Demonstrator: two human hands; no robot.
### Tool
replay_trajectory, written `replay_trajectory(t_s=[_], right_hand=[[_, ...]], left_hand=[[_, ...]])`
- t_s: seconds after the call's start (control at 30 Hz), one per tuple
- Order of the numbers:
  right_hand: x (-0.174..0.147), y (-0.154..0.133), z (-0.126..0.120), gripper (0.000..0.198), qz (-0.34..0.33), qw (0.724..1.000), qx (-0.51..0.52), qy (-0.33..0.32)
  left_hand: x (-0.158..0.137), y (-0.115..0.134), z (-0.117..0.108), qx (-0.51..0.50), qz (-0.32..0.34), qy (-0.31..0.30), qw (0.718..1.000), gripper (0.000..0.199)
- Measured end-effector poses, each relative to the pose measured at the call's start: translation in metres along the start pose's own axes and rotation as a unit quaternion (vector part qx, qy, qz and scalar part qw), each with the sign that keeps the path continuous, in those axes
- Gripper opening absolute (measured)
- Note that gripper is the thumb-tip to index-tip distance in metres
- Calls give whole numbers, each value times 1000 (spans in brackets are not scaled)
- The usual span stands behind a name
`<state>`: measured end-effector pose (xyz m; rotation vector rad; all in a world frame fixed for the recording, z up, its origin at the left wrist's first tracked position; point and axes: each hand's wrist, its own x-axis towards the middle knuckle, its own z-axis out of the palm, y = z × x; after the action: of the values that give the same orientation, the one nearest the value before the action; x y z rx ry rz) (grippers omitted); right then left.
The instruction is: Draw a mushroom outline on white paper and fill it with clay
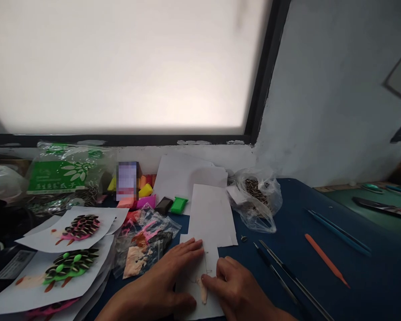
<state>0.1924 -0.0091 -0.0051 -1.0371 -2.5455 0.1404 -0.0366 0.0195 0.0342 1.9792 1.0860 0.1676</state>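
My left hand [165, 276] rests flat on a white paper sheet [187, 307], its fingers stretched out along the left edge. Faint pencil lines run down the middle of this sheet. A small flattened strip of pale peach modelling clay [203, 292] lies on the lines near the bottom. The index fingertip of my right hand [239, 285] presses the top of that clay, while the other fingers are curled in. Nothing shows gripped in either hand.
Left are papers with seed-and-clay hedgehogs [82, 229], opened clay packets [137, 261] and a green seed bag [60, 174]. More white paper [212, 214] and a plastic bag of seeds [255, 191] lie ahead. Right are metal-tipped tools [284, 267], an orange clay tool [325, 258] and blue tweezers [339, 232].
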Motion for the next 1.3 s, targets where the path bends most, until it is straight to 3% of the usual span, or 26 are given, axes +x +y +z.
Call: replay_trajectory(t_s=[0.17,0.3,0.43,0.6,0.73,0.97,1.3], right_hand=[[0,1,-4,24,-5,1000,24,-7],[0,1,-4,36,2,998,64,22],[-1,2,-3,32,1,998,58,28],[-2,2,-2,41,-4,992,92,85],[-2,1,-3,34,5,989,105,102],[-2,1,4,29,-86,990,-9,116],[1,-2,11,27,-112,982,-74,135]], left_hand=[[0,2,-1,0,-6,-9,1000,91],[-1,5,-2,3,-13,-10,1000,91],[-1,6,-2,29,-15,-12,999,91],[0,5,-1,49,-9,18,999,89],[2,1,-1,56,-4,30,998,85],[2,-9,-1,47,28,20,998,81],[3,-3,-2,54,25,17,998,82]])
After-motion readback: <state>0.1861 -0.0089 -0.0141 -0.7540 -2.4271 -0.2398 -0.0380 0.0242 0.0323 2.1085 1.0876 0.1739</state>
